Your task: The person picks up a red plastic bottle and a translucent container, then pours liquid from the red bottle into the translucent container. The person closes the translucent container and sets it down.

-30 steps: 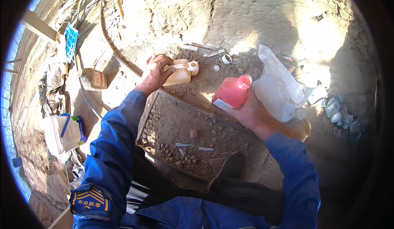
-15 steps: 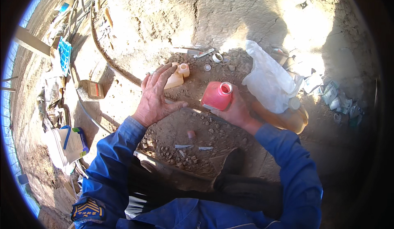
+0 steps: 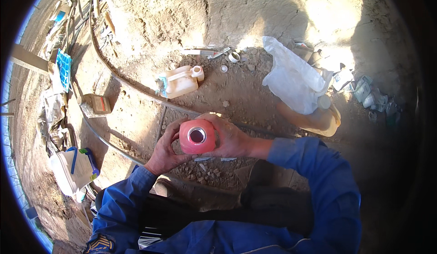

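Observation:
Both of my hands are closed around a pink bottle (image 3: 185,143), held upright in front of me with its uncapped round mouth facing up. My left hand (image 3: 165,150) wraps its left side, and my right hand (image 3: 232,138) clasps the right side. Beyond them a cream plastic jug (image 3: 183,82) with a handle lies on the dirt, a bluish piece at its left end. A small white cap (image 3: 224,68) rests to the right of that jug. Two thin white strips lie on the ground partly behind the bottle.
A large amber jug (image 3: 325,123) lies at right beside a white plastic bag (image 3: 291,72). A tape roll (image 3: 234,57) sits farther off. At left are a clear container (image 3: 95,104), a white bucket (image 3: 70,174) and a blue crate (image 3: 63,69). A hose (image 3: 120,78) curves across the ground.
The pink bottle has come left and toward me in my right hand, turning upright. My left hand, open before, has moved down and taken hold of its left side.

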A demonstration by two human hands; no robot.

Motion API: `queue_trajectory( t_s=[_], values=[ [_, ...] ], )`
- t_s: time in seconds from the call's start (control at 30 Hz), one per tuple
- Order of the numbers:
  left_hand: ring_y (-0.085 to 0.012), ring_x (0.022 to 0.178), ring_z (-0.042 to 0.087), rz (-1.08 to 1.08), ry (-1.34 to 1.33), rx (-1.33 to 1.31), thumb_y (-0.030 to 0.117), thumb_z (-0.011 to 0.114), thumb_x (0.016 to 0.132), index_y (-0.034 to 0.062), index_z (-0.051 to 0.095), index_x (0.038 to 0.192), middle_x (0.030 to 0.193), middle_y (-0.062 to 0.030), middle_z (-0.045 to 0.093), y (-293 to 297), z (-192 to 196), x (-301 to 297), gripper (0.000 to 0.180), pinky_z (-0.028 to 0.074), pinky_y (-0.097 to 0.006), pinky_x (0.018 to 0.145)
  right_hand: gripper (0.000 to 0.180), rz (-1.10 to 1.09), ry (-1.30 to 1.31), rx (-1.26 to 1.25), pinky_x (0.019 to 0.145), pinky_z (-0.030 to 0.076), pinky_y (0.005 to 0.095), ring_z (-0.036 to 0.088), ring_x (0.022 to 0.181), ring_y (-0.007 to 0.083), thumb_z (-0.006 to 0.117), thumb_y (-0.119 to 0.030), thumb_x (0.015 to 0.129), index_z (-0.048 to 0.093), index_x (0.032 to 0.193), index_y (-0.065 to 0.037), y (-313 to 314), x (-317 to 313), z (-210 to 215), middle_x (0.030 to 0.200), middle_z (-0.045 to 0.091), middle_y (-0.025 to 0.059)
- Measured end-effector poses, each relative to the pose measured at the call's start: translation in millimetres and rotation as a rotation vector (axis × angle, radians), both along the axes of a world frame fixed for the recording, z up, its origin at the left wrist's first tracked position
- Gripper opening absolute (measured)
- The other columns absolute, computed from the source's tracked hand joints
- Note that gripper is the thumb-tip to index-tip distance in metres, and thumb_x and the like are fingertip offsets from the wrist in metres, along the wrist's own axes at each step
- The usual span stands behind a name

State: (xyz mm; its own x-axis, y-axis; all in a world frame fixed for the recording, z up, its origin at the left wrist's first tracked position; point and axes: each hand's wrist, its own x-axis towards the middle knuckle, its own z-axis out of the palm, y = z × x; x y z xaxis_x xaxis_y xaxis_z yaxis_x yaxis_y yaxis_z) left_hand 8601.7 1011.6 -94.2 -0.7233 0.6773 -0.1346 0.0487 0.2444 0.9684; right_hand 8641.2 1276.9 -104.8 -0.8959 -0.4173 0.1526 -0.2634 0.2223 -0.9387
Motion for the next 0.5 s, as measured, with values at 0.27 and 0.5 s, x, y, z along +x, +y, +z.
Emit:
queue_trajectory(
  t_s=[0.27,0.5],
  values=[
    [-0.0262,0.139,0.058,0.166,-0.18,-0.037,0.013,0.099,0.072,0.0035,0.049,0.147,0.147,-0.0131,0.055,-15.4,10.0,19.3,0.091,0.051,-0.042,0.118,0.09,0.222,-0.121,0.119,0.115,0.051,0.046,0.059,0.138,0.0344,0.085,-0.047,0.092,0.041,0.159,-0.006,32.7,-40.7,-5.5,0.149,0.057,0.0192],
    [-0.0243,0.137,0.06,0.09,0.084,-0.244,0.01,0.097,0.074,0.0063,0.044,0.15,0.142,-0.0115,0.059,-6.3,8.8,-3.0,0.093,0.054,-0.046,0.114,0.057,-0.413,-0.042,0.512,0.092,0.059,0.0484,0.069,0.116,0.035,0.074,-0.037,0.097,0.057,0.141,-0.005,110.6,-133.2,-105.2,0.129,0.066,0.0207]
  ],
)
